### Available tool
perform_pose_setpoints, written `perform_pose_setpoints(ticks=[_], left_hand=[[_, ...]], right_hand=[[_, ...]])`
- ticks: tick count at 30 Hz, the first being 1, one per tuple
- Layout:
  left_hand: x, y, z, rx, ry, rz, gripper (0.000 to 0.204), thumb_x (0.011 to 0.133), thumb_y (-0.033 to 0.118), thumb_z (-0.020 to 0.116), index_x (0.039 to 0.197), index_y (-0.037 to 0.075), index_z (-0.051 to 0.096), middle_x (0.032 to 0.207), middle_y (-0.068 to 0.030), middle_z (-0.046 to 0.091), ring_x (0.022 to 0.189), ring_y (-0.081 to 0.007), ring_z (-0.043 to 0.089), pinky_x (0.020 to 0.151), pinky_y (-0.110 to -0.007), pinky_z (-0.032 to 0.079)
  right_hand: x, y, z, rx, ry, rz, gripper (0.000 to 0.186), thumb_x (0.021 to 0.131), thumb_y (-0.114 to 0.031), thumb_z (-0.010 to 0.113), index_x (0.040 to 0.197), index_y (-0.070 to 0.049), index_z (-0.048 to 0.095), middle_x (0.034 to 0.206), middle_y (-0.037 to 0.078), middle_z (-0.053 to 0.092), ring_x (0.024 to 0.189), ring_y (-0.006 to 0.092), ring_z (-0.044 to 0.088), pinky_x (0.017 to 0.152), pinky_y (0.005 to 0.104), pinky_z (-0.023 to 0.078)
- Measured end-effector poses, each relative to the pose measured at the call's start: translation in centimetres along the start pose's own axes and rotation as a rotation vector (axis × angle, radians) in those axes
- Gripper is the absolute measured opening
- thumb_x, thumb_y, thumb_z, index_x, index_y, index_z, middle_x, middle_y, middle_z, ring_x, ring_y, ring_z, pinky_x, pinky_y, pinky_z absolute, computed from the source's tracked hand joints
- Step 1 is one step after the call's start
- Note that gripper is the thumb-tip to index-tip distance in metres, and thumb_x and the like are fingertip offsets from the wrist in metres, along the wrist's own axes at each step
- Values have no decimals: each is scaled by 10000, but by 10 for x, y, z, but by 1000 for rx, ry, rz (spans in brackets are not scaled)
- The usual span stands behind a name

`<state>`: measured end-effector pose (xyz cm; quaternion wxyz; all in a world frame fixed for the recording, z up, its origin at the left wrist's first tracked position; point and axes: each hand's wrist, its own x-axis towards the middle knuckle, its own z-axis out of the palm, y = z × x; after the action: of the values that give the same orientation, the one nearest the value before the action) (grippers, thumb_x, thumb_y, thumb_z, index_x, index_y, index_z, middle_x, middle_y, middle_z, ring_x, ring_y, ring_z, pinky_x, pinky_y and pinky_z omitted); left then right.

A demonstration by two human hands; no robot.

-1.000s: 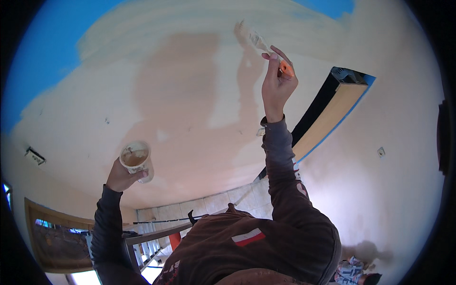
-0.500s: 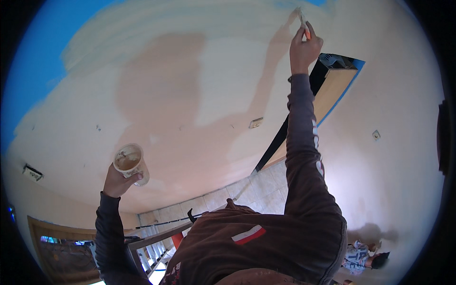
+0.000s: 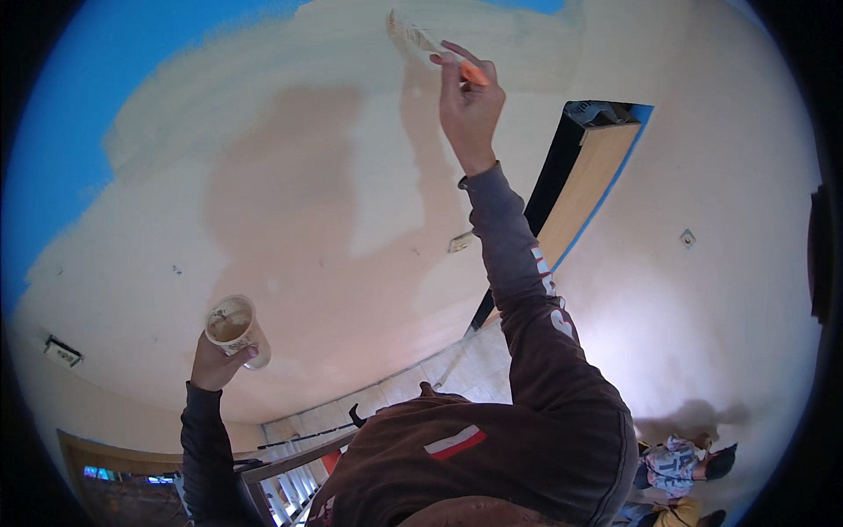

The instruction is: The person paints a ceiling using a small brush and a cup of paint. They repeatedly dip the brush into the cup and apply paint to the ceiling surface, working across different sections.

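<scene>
Up high, my right hand (image 3: 472, 110) grips a paintbrush (image 3: 421, 39) by its orange handle. Its bristles, coated in pale paint, are against or very near the wall (image 3: 290, 220); contact is hard to tell. Cream paint covers most of the wall, with bright blue (image 3: 66, 132) showing along the top and upper left. Lower at the left, my left hand (image 3: 217, 358) is wrapped round a whitish plastic cup (image 3: 250, 338) with beige paint inside and smears on its rim. The cup leans slightly, its mouth facing up toward me.
A tall wooden cabinet or doorway edge (image 3: 590, 167) with a dark side stands at right. Wall sockets (image 3: 461, 241) dot the walls. A ladder (image 3: 290, 479) is below, beside my left arm. Two people (image 3: 674, 470) are at the lower right. Floor tiles (image 3: 395, 386) run along the wall's foot.
My right hand has swept left and slightly down with the brush, which now tilts leftward. My left hand and the cup sit a little lower in the picture. More of the people shows.
</scene>
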<state>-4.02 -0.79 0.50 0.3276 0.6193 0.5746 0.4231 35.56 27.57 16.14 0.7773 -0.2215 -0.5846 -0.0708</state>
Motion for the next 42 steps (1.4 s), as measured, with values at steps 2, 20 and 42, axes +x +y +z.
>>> perform_pose_setpoints(ticks=[2,20,42], left_hand=[[0,-1,0,-37,-1,2,550,760,115,837,1222,-16,568,1131,-93,659,1064,-184,620,947,-349,492],[1,-5,-3,22,-12,-17,580,753,156,850,1228,-13,564,1132,-82,654,1048,-181,619,926,-342,500],[0,-5,-2,27,-9,-15,550,754,111,833,1224,-7,572,1139,-87,651,1073,-186,616,943,-357,495]], right_hand=[[4,6,-9,104,50,54,201,906,-159,664,1071,-57,718,810,100,671,690,177,537,588,273,427],[34,99,-31,-686,104,-168,306,860,-236,663,1127,-95,708,783,153,606,828,332,585,703,450,494],[27,110,-47,-681,76,-195,277,897,-243,663,1140,-119,713,740,134,555,749,308,538,665,405,470]])
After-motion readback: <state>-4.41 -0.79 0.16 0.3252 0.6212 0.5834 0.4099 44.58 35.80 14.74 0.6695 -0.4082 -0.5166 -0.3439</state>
